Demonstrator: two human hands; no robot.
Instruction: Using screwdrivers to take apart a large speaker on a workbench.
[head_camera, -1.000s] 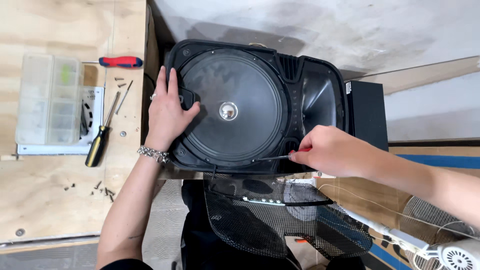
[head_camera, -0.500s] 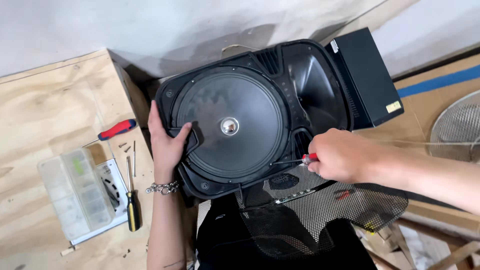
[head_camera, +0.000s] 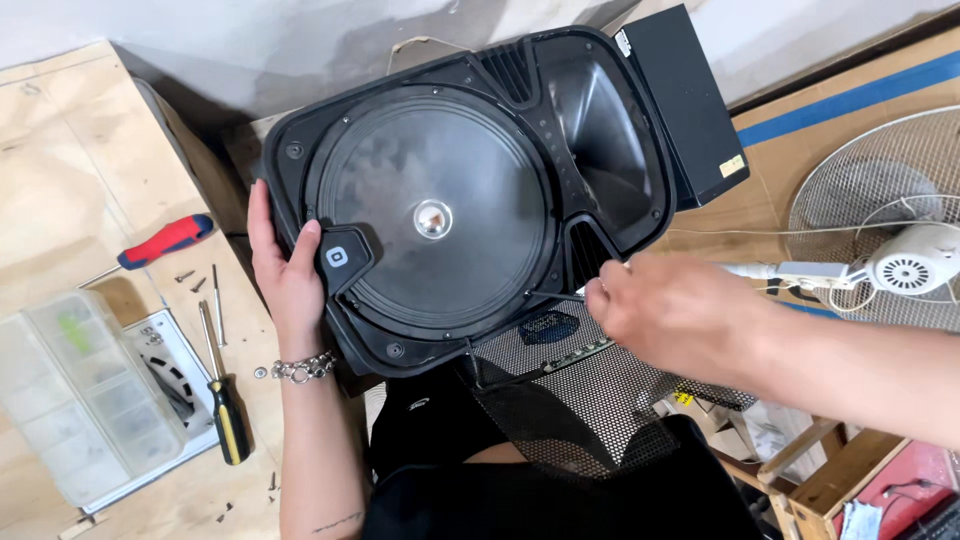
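A: Speaker (head_camera: 470, 200)?
B: Face-up, overhanging bench (head_camera: 90, 180) edge. Left hand (head_camera: 285, 275) spread, gripping left rim.
A: Right hand (head_camera: 680, 315)?
B: Blurred at lower-right rim; grip unclear. Grille (head_camera: 590, 390) just below.

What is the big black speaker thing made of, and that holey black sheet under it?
The speaker housing looks like moulded black plastic: matt, with ribs and rounded corners. Its round cone seems a dull, dusty sheet, maybe paper or plastic. The holey sheet looks like black-painted perforated metal, thin with even round holes. The left hand rests on the housing.
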